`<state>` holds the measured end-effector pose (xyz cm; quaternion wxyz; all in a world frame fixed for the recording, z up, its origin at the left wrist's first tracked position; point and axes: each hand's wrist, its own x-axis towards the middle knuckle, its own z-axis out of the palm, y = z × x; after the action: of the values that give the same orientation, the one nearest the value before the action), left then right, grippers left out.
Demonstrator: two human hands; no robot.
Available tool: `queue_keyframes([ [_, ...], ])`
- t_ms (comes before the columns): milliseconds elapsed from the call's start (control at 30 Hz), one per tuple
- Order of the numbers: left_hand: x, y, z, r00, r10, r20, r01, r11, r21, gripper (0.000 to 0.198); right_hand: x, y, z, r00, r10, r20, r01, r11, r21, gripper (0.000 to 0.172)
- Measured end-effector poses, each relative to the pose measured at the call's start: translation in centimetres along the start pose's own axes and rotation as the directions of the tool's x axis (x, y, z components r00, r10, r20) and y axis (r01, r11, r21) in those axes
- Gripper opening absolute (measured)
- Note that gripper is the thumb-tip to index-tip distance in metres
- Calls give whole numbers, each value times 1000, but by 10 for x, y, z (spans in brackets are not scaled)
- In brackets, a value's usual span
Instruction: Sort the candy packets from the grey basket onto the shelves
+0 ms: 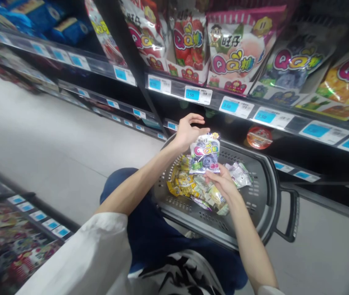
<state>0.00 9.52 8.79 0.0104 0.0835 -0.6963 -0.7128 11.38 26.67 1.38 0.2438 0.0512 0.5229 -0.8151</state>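
My right hand [223,182] pinches the lower edge of a small blueberry QQ gummy candy packet [204,153], held upright over the basket. At the packet's upper left corner is my left hand [189,130], its thumb and fingers apart. The thumb tip lies close to the packet's top edge; whether it touches I cannot tell. Beneath both hands stands a dark grey shopping basket [189,219] with slotted walls. Several small yellow candy packets [182,182] lie inside it, along with whitish wrapped packets [239,174] on the right.
Shelves ahead carry larger QQ gummy bags [234,51] in display boxes, with price tags [236,107] along the shelf edge. A round red-lidded container [259,137] sits on the lower shelf. The basket's handle [293,215] sticks out right. More packaged goods [23,250] fill a lower-left display.
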Motion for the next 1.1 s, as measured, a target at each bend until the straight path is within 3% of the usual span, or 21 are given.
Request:
queue_keyframes([
  [900, 2, -5, -1, 992, 78, 97, -87, 993, 82, 34, -1, -1, -2, 999, -19, -31, 16, 996, -87, 36],
  [1100, -1, -3, 1, 980, 160, 120, -180, 967, 180, 26, -5, -6, 5, 999, -12, -31, 12, 999, -32, 35],
])
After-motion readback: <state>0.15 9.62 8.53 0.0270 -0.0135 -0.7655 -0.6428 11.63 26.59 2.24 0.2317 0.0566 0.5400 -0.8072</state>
